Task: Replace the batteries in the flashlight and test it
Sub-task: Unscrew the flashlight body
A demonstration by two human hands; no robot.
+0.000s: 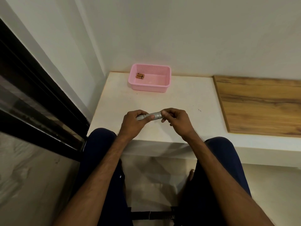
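Note:
A small silver flashlight lies sideways in the air just above the white table, near its front edge. My left hand wraps around its left part, thumb pressed on the barrel. My right hand pinches the right end of the flashlight with thumb and fingertips; that end is hidden by the fingers. Copper-coloured batteries lie together in the far left corner of a pink plastic basket at the back of the table.
A wooden board covers the table's right side. White walls close in behind and on the left. A dark-framed glass door runs along the left. My knees in dark trousers are under the table edge.

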